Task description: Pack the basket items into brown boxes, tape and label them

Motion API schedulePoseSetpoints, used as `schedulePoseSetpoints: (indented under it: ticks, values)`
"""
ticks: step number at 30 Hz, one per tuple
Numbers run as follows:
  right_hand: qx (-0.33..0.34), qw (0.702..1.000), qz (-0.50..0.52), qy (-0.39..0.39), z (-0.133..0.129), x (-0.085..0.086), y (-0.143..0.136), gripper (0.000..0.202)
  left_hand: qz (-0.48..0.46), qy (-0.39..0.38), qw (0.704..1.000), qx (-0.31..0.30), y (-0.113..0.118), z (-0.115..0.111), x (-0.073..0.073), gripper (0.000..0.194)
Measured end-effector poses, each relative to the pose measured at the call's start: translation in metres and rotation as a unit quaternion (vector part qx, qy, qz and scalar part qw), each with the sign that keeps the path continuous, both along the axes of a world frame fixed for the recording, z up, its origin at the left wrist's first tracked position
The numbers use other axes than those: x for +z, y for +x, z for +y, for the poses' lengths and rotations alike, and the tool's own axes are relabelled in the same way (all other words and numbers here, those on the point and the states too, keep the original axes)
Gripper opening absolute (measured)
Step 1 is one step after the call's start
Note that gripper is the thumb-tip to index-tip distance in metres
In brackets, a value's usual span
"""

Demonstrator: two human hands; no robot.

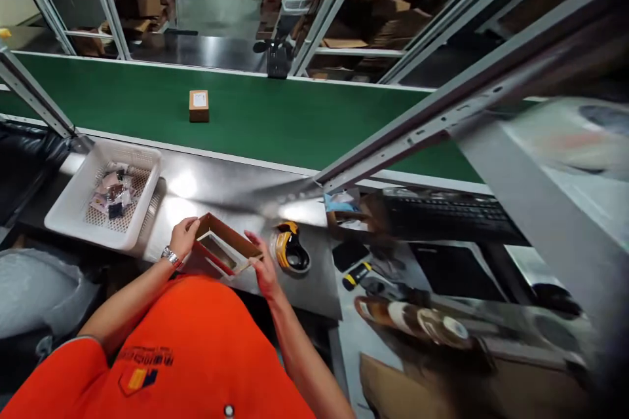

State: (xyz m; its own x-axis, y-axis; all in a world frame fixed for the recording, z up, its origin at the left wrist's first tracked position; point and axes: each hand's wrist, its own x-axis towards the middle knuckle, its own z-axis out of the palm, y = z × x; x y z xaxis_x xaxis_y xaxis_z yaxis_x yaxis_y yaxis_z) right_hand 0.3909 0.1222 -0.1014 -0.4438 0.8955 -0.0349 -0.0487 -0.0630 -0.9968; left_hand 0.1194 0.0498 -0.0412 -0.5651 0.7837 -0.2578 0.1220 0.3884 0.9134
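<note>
Left hand (184, 239) and right hand (266, 270) pinch opposite ends of an open cardboard box (227, 234) at the steel tabletop's (319, 285) near edge, probably steadying it with its opening toward the wearer (a tape dispenser (282, 249) sits just right, seemingly for easy reach).

Single view, head-worn: taken from above the near edge of the steel table (317, 285), facing forward and down, close in, reaching beyond the far edge across the green conveyor (295, 118).
</note>
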Motion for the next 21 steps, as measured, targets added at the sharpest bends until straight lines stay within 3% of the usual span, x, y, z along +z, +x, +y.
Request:
schedulePoseSetpoints:
  ticks: [2,4,7,9,11,13,16,18,21]
  values:
    - [0.077,0.997,0.017,-0.013,0.002,0.003,-0.001,0.086,0.029,0.017,0.999,-0.036,0.007,0.009,0.000,0.043]
    - [0.095,0.994,0.022,-0.049,0.003,-0.002,-0.006,0.091,0.081,0.003,0.993,-0.089,0.006,0.013,0.000,0.054]
    - [0.034,0.996,0.005,-0.088,0.001,-0.018,-0.019,0.098,0.153,-0.052,0.964,-0.210,-0.011,0.008,0.002,0.065]
    - [-0.013,0.995,-0.017,-0.097,-0.003,-0.025,-0.030,0.097,0.189,-0.080,0.928,-0.311,-0.027,0.001,0.007,0.076]
    - [-0.059,0.992,-0.044,-0.101,-0.008,-0.027,-0.042,0.090,0.220,-0.113,0.887,-0.391,-0.040,-0.005,0.011,0.099]
    - [-0.102,0.988,-0.063,-0.100,-0.012,-0.023,-0.053,0.083,0.244,-0.144,0.858,-0.429,-0.046,-0.006,0.012,0.112]
    - [-0.124,0.983,-0.073,-0.112,-0.013,-0.016,-0.060,0.077,0.245,-0.146,0.861,-0.421,-0.043,0.005,0.004,0.098]
    - [-0.111,0.981,-0.053,-0.150,-0.013,-0.014,-0.058,0.078,0.210,-0.136,0.894,-0.372,-0.037,0.014,-0.008,0.092]
    - [-0.117,0.970,0.010,-0.212,-0.016,-0.015,-0.052,0.084,0.122,-0.110,0.955,-0.246,-0.027,0.021,-0.030,0.107]
